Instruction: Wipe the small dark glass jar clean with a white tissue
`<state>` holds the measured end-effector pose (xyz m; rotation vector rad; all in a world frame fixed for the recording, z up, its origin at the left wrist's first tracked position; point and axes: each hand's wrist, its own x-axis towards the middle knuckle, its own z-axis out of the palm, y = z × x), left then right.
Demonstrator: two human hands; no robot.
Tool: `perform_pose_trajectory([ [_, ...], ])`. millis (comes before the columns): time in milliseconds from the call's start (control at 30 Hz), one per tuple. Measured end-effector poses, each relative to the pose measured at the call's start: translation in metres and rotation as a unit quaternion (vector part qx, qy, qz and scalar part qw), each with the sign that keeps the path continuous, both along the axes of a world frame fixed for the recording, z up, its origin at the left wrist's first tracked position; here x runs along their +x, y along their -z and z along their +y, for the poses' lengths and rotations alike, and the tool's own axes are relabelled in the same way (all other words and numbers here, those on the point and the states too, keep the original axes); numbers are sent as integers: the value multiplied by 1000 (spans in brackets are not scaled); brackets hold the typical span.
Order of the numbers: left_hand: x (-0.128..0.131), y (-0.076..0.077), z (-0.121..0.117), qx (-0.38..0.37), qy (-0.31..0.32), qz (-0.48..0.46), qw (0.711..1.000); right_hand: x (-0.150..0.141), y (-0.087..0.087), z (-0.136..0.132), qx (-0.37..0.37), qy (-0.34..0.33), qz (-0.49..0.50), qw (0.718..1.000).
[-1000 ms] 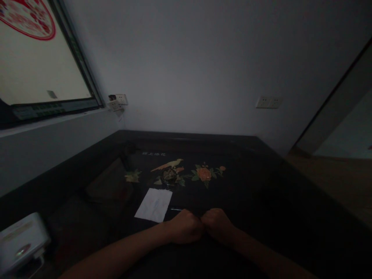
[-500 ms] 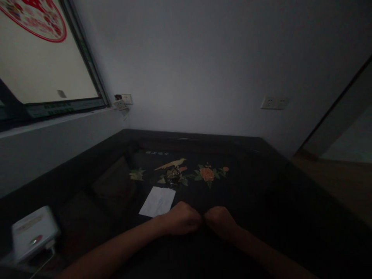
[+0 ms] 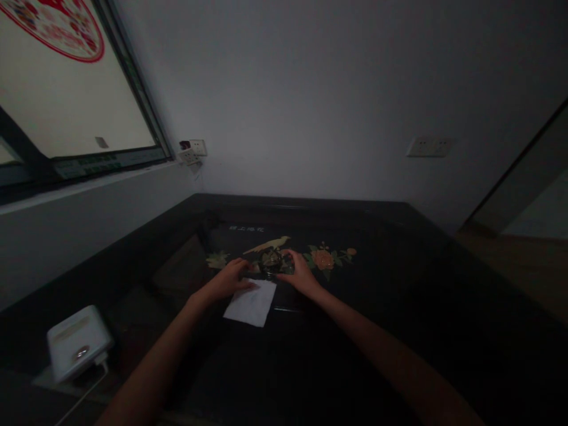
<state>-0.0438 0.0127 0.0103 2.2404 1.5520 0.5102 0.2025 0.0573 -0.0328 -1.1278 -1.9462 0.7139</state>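
Observation:
A small, clear, glassy object (image 3: 270, 264), its exact kind too dim to make out, stands on the dark tabletop over the painted bird and flowers. My right hand (image 3: 299, 275) curves around its right side, thumb and fingers apart; whether they touch it I cannot tell. To its left, my left hand (image 3: 233, 279) reaches in with fingers spread and holds nothing. That hand's thumb lies over the upper edge of a white sheet of paper (image 3: 252, 305). Just right of the paper is a thin bright line (image 3: 286, 309), perhaps a slim object or a reflection.
A white box-like device (image 3: 80, 340) with a white cable (image 3: 84, 399) sits at the left of the dark table (image 3: 355, 355). Behind the table rises a wall with sockets (image 3: 430, 147). A window (image 3: 80, 106) is at the upper left.
Both hands were fists close together near the front of the table. They have moved forward, parted and unfolded to either side of the glassy object. The view has shifted slightly.

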Motion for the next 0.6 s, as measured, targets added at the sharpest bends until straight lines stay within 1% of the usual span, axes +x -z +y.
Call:
perform_pose_trajectory([
  [100,-6,6,1,-35,8,30,999,-20,5,11,0,10,-27,1000],
  [267,3,8,-1,-48,10,59,997,-41,7,14,-21,17,-68,997],
  [467,13,13,0,-62,-6,66,996,-49,7,16,-21,39,-76,996],
  [600,21,16,-1,-49,5,47,998,-48,10,20,-4,33,-58,998],
])
